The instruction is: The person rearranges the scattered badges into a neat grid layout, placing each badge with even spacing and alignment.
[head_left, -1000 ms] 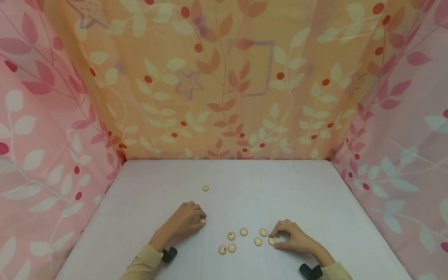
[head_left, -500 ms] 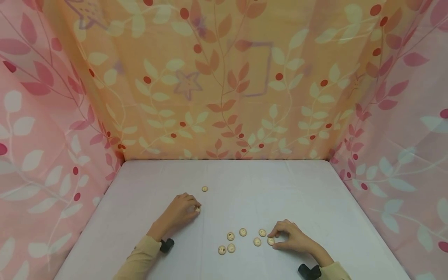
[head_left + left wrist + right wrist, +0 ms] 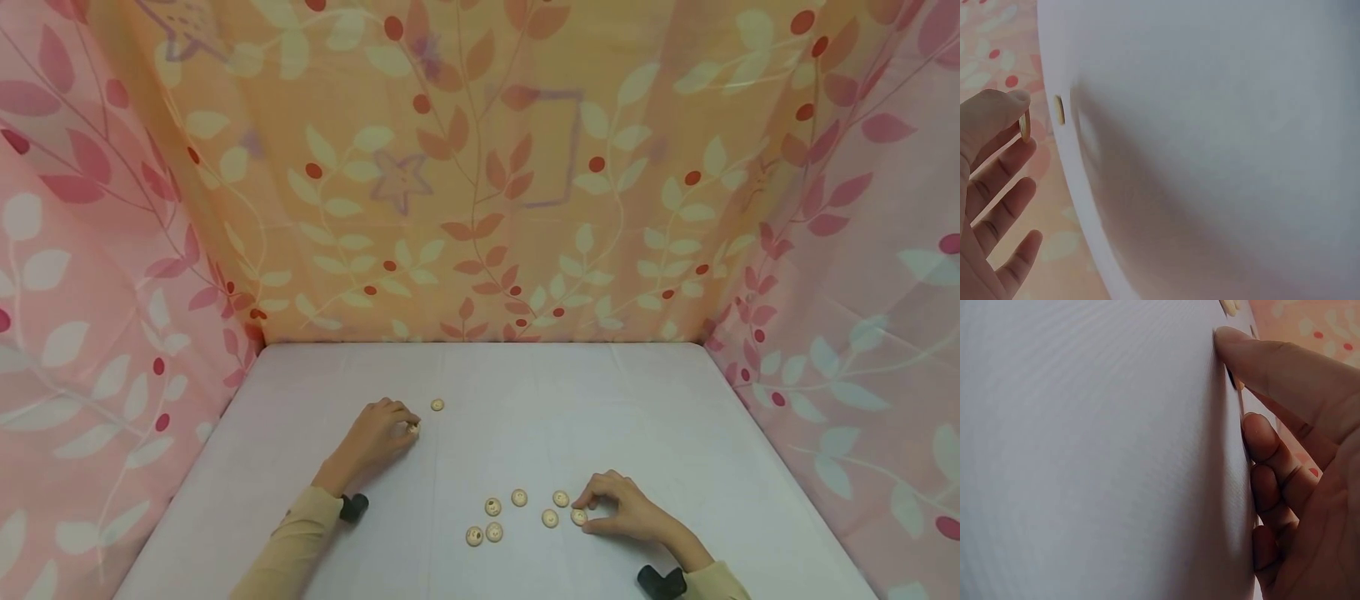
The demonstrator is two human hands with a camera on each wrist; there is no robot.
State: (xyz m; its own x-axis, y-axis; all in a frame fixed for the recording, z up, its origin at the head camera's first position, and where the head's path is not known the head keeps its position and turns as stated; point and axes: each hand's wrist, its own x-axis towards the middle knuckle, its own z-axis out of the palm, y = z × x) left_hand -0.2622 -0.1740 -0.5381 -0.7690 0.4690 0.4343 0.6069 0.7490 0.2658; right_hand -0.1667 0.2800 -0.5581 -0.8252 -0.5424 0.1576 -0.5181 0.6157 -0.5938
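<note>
Small round wooden buttons lie on a white table (image 3: 675, 417). My left hand (image 3: 408, 427) pinches one button (image 3: 412, 428) between thumb and forefinger, just left of and nearer than a lone button (image 3: 437, 405). In the left wrist view the held button (image 3: 1025, 127) stands on edge at the fingertips, with the lone button (image 3: 1059, 109) a little beyond. My right hand (image 3: 581, 514) rests on the table, thumb and forefinger curled round a button (image 3: 578, 517) at the right end of a loose cluster (image 3: 518, 497). The right wrist view shows the thumb (image 3: 1235, 344) pressed against the table.
Several loose buttons (image 3: 493, 531) lie between the hands near the front edge. Floral cloth walls (image 3: 480, 208) close in the table at the back and on both sides. Black wrist straps (image 3: 352, 507) show on both arms.
My left hand has carried its button away from me and to the left, closer to the lone button. The right hand has stayed at the cluster.
</note>
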